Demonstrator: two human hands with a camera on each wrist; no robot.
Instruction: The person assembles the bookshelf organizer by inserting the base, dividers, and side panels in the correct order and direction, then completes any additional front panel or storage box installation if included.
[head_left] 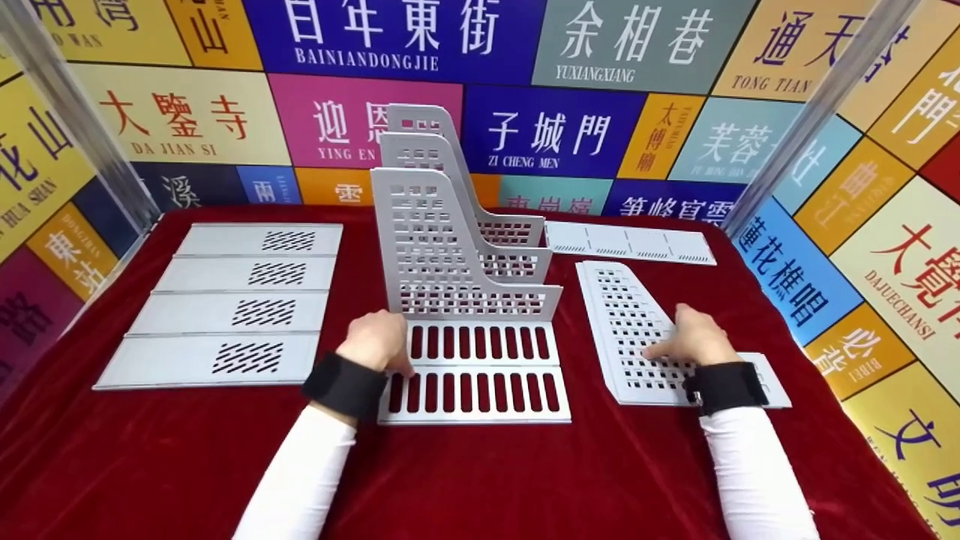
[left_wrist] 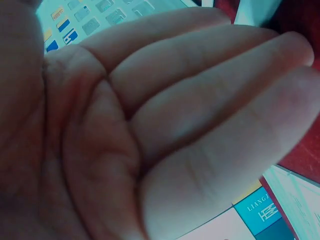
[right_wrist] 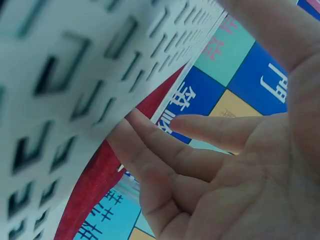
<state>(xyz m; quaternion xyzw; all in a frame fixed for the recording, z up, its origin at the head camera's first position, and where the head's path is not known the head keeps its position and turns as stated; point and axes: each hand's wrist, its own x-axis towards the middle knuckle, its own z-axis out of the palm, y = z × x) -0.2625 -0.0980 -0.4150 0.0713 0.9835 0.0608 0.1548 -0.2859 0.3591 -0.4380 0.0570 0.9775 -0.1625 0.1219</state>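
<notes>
Beside the left edge of a flat white base [head_left: 486,370] with long slots is my left hand [head_left: 377,343]. Its four fingers lie extended side by side in the left wrist view, the palm holding nothing. Three perforated white divider panels [head_left: 427,247] stand upright one behind another at the back of this base. To the right, my right hand [head_left: 697,337] is over the sloped edge of flat perforated panels [head_left: 622,330]. In the right wrist view its fingers [right_wrist: 165,145] are loosely bent, some fingertips right at the panel's edge [right_wrist: 107,135].
On the left lie several white panels [head_left: 225,315] with slanted slots, in a row. A long white strip [head_left: 630,241] lies at the back right, and another white piece [head_left: 769,379] sticks out beyond my right wrist. Red cloth [head_left: 480,480] covers the table; a printed wall [head_left: 585,45] surrounds it.
</notes>
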